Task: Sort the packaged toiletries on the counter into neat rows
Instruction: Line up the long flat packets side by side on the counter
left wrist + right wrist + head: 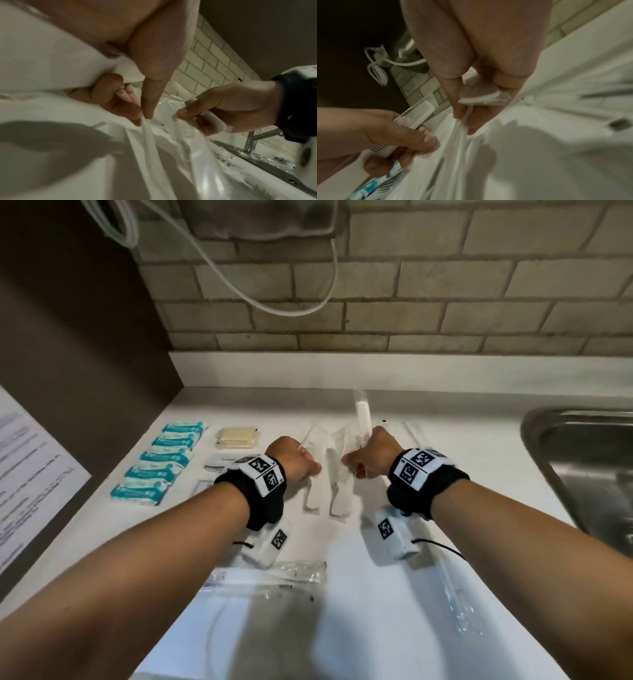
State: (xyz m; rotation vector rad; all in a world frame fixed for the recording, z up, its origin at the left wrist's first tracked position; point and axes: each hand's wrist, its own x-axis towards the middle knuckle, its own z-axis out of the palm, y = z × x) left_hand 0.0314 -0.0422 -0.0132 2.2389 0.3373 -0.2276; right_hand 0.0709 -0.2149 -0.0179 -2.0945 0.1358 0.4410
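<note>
Clear-wrapped comb pinched by left hand, right hand pinching another

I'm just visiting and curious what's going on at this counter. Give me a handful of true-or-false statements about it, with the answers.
1. The teal packets lie in a row at the left of the counter. True.
2. The left hand is empty. False: it holds a white comb in clear wrap.
3. The right hand pinches a clear plastic packet. True.
4. The sink is at the left of the counter. False: it is at the right.
5. The wall behind the counter is brick. True.
6. The pale yellow packet lies in the sink. False: it lies on the counter beside the teal packets.
</note>
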